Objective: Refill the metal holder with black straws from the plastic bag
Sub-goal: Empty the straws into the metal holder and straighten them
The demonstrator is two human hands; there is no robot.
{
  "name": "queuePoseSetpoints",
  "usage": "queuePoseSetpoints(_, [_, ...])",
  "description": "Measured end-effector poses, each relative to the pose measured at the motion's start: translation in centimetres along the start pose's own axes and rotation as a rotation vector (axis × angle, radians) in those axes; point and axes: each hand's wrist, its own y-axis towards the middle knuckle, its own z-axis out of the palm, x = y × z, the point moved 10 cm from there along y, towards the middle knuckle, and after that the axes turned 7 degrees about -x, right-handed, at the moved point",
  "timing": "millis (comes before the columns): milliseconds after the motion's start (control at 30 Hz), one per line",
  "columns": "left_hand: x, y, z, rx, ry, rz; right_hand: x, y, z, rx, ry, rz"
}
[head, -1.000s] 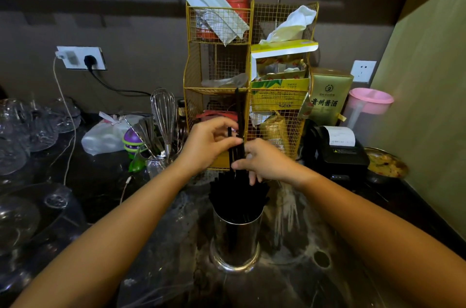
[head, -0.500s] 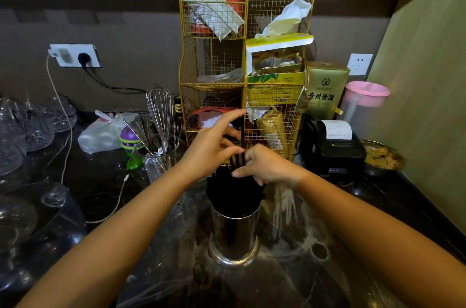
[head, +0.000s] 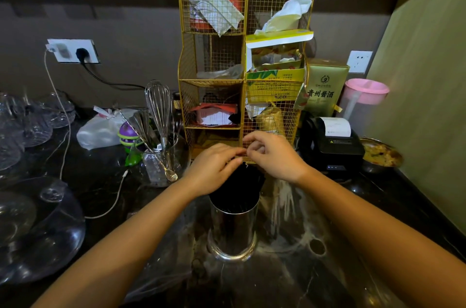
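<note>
One metal holder [head: 232, 228] stands upright on the counter [head: 290, 282], packed with black straws [head: 237, 185] too dense to count. Two hands, the left hand [head: 214, 169] and the right hand [head: 274, 156], meet with curled fingers above the straw tips. Whether either grasps anything cannot be told.

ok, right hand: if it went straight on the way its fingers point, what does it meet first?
The left hand: the right hand points leftward at its fingertips, just above the black straws in the metal holder. They look nearly touching; depth is unclear.
</note>
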Motion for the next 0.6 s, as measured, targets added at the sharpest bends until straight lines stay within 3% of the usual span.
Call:
queuePoseSetpoints(100, [0.4,-1.0,2.6,0.218,0.084,0.000,-0.4,-0.4,-0.6,-0.009,-0.034,-0.006])
queuePoseSetpoints(200, [1.7,-2.1,4.6,0.448,0.155,-0.104,-1.2,-1.1,1.1,0.159,-0.152,0.007])
queuePoseSetpoints(333, [2.0,-2.1,4.7,0.471,0.153,-0.168,-2.4,-3.0,4.6,0.401,-0.273,0.051])
queuePoseSetpoints(600, [2.2,-2.1,4.9,0.455,0.138,-0.140,-2.3,-4.0,6.2,0.439,-0.350,0.031])
